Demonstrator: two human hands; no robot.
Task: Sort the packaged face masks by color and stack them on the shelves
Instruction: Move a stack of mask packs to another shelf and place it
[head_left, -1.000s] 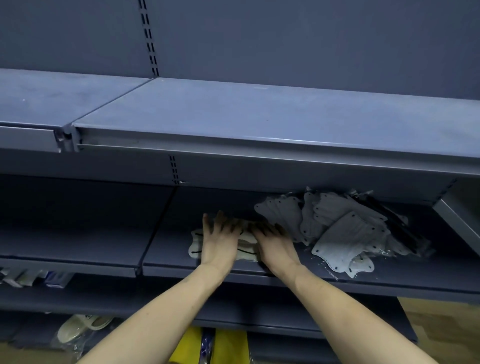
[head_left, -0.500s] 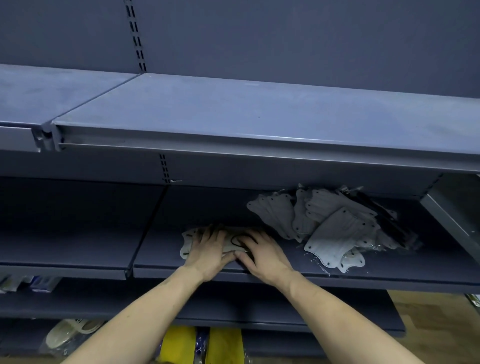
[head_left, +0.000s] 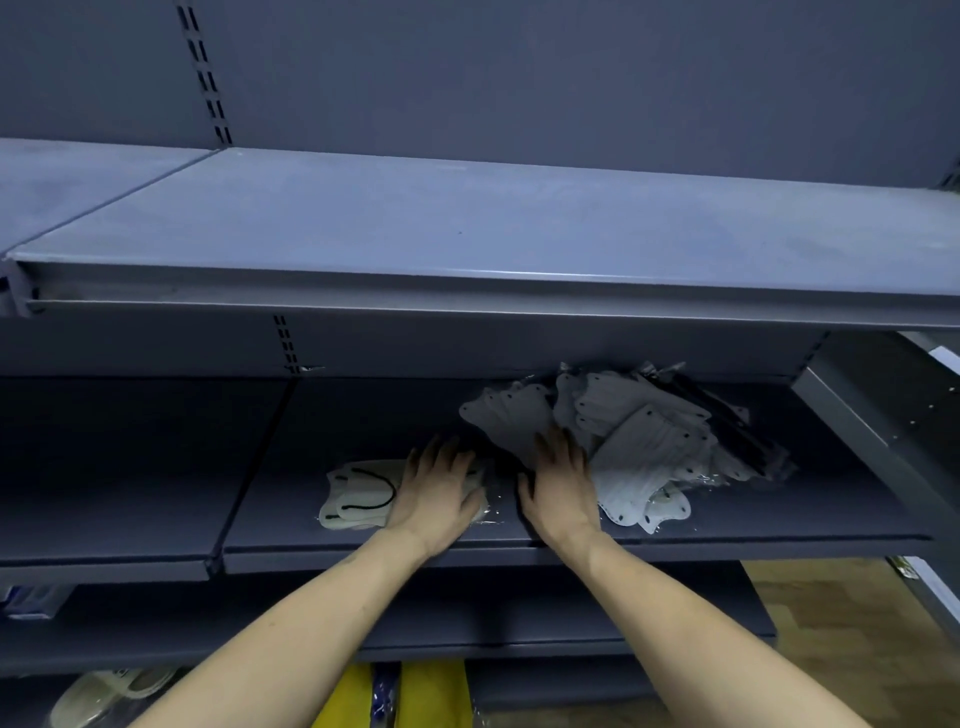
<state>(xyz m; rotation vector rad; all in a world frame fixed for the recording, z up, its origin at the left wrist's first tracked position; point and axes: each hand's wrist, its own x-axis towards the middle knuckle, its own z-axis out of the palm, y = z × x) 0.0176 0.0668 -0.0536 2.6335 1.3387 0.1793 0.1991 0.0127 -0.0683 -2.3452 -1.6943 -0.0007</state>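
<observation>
The cream mask (head_left: 358, 496) with black ear loops lies in clear wrap under my left hand (head_left: 439, 491), fingers flat on it. My right hand (head_left: 561, 486) lies flat too, fingertips touching the grey pile (head_left: 639, 431) just beside. Both sit on the dark blue shelf (head_left: 727, 525); wood floor (head_left: 831, 613) below right.

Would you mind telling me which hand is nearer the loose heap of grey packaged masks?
Right. The right hand lies at the heap of grey packaged masks, fingers touching its near edge. The left hand rests further left on the cream packaged mask.
</observation>
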